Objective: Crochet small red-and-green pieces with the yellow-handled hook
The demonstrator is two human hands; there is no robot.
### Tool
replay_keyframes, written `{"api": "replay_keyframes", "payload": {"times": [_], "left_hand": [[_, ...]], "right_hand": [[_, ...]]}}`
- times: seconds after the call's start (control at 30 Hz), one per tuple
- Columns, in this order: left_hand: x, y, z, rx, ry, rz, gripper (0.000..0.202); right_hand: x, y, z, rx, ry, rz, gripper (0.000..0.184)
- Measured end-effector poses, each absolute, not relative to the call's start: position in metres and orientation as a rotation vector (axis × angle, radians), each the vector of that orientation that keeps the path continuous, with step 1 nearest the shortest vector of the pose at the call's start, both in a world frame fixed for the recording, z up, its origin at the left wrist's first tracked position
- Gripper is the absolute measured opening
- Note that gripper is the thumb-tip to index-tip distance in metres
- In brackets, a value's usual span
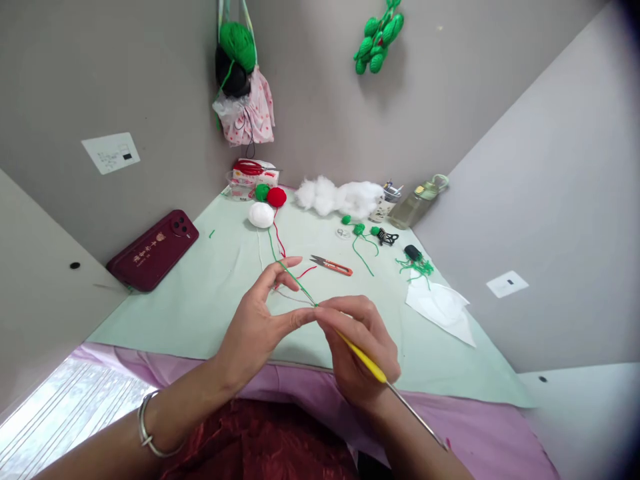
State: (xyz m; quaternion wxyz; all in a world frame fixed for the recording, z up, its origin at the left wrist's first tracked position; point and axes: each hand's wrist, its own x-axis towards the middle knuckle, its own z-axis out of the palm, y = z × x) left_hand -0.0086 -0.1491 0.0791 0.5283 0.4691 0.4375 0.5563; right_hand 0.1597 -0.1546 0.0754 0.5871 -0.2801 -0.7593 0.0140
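My left hand (260,320) pinches a green yarn strand (293,275) between thumb and forefinger; the strand runs over my raised index finger toward the yarn balls. My right hand (361,347) is closed on a crochet hook with a yellow handle (367,363), its tip meeting the yarn at my left fingertips. Both hands hover above the pale green table mat (200,300). A green yarn ball (261,192), a red one (277,197) and a white one (261,215) lie at the far side.
Orange-handled snips (333,266) lie just beyond my hands. White stuffing (340,195), a bottle (416,203), small green crocheted pieces (360,230), a white sheet (440,308) and a dark red phone (153,250) surround the mat. Green crocheted items (377,37) hang on the wall.
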Motion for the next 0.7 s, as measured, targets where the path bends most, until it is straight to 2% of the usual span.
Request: {"api": "replay_keyframes", "payload": {"times": [0.17, 0.37, 0.5, 0.7], "left_hand": [[-0.001, -0.128, 0.088, 1.056, 0.8, 1.237, 0.056], [0.006, -0.106, 0.085, 0.899, 0.705, 1.15, 0.043], [0.008, -0.092, 0.075, 0.905, 0.74, 1.131, 0.035], [0.016, -0.069, 0.067, 0.904, 0.772, 1.163, 0.04]], "right_hand": [[0.173, -0.124, 0.075, -0.566, -1.882, -0.271, 0.047], [0.188, -0.087, 0.074, -0.402, -2.029, -0.559, 0.03], [0.192, -0.074, 0.063, -0.386, -2.069, -0.54, 0.033], [0.2, -0.062, 0.042, -0.465, -2.13, -0.439, 0.042]]}}
